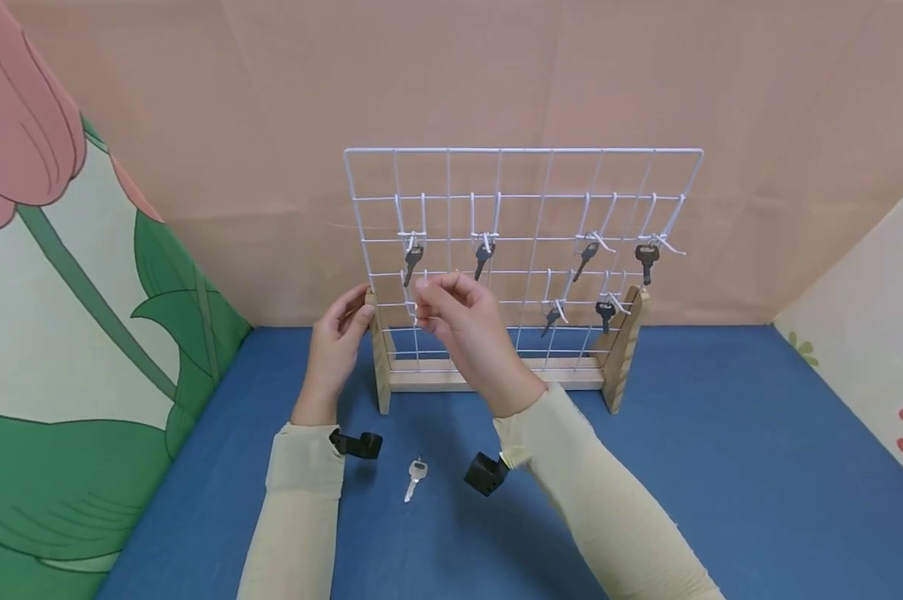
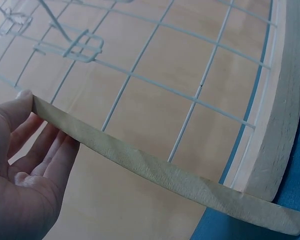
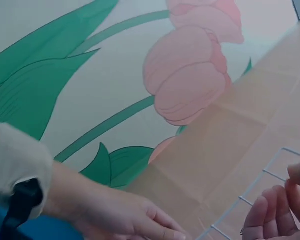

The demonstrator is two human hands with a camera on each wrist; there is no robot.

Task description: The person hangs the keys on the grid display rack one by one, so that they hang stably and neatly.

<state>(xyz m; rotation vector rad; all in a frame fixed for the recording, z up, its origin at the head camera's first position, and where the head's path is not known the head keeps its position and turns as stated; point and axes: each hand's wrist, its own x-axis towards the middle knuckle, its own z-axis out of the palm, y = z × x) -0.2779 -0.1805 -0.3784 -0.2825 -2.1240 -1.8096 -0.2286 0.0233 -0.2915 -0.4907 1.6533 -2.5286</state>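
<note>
A white wire grid rack (image 1: pixel 526 152) stands upright in a wooden base, with several dark-headed keys (image 1: pixel 647 257) hanging from its hooks. My left hand (image 1: pixel 335 350) grips the top of the left wooden upright (image 2: pixel 155 167) between thumb and fingers. In front of the rack's lower left, by a hook (image 1: pixel 410 308), is my right hand (image 1: pixel 477 337), its fingers curled and thumb close to the index finger. Whether anything is pinched there is hidden in both the head and right wrist views. A silver key (image 1: pixel 416 479) lies on the blue table between the forearms.
The blue tabletop (image 1: pixel 736 450) spreads around the rack. Behind stands a tan backdrop (image 1: pixel 271 125). A wall with a painted tulip (image 1: pixel 24 108) rises on the left, and a pale wall (image 1: pixel 871 333) with painted flowers on the right.
</note>
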